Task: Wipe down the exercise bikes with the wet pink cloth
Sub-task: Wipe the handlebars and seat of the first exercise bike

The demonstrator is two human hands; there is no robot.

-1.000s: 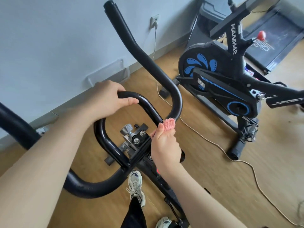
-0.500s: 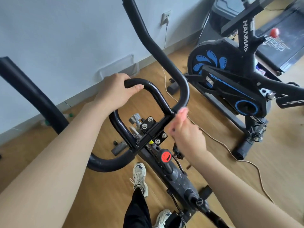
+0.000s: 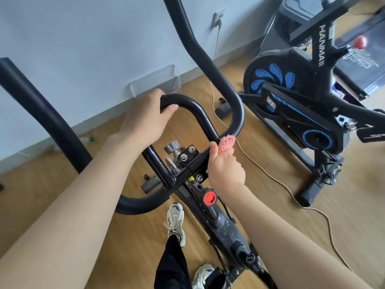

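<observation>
Reference: handlebar clamp (image 3: 193, 161) of the near bike. Left hand (image 3: 145, 119): up and left of the clamp, fingers wrapped over the top bend of the inner loop bar (image 3: 185, 100), thumb laid along the bar's near side; closed grip on the bar, nothing else in it. Right hand (image 3: 226, 170): just right of the clamp, curled into a fist round the pink cloth (image 3: 227, 142), thumb side touching the clamp's right end. The cloth sticks out of the top of the fist, up and right of the clamp, and touches the outer handlebar (image 3: 210, 65) at the bend where it curves in toward the inner loop. Wetness of the cloth: cannot tell. Red knob (image 3: 210, 198): on the frame below the clamp, just beside the right wrist. Shoes (image 3: 176, 217): white, on the wooden floor further below the clamp. Second bike (image 3: 291, 105): black with blue flywheel markings, well to the right of the clamp, apart from both hands. Pale cord (image 3: 291, 192): on the floor between the clamp and the second bike; it leads up to a wall socket (image 3: 281, 16) far above and right of the clamp.
</observation>
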